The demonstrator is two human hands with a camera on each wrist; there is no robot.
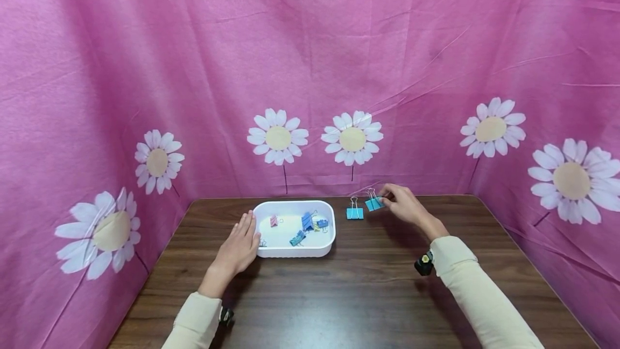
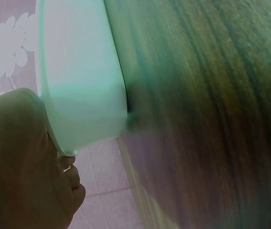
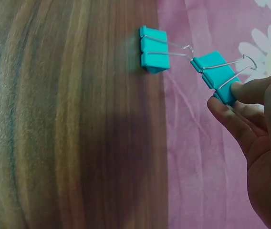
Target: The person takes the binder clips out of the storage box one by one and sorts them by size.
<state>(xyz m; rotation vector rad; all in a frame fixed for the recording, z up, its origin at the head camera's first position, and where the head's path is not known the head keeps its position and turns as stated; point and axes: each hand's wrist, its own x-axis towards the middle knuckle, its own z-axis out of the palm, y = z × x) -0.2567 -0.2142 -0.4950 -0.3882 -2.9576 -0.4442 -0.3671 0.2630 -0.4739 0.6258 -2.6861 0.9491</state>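
Note:
My right hand pinches a turquoise binder clip by one end between thumb and fingers, near the table's back edge. Just left of it, a second turquoise binder clip stands on the table with its wire handles pointing toward the curtain. My left hand rests against the left end of a white tray, fingers fairly straight along its rim. Inside the tray lie a pink binder clip, a blue one, a teal one and a few smaller ones, partly overlapping.
The brown wooden table reaches back to a pink curtain printed with white daisies, which also hangs along both sides. A dark wrist camera sits under the right cuff.

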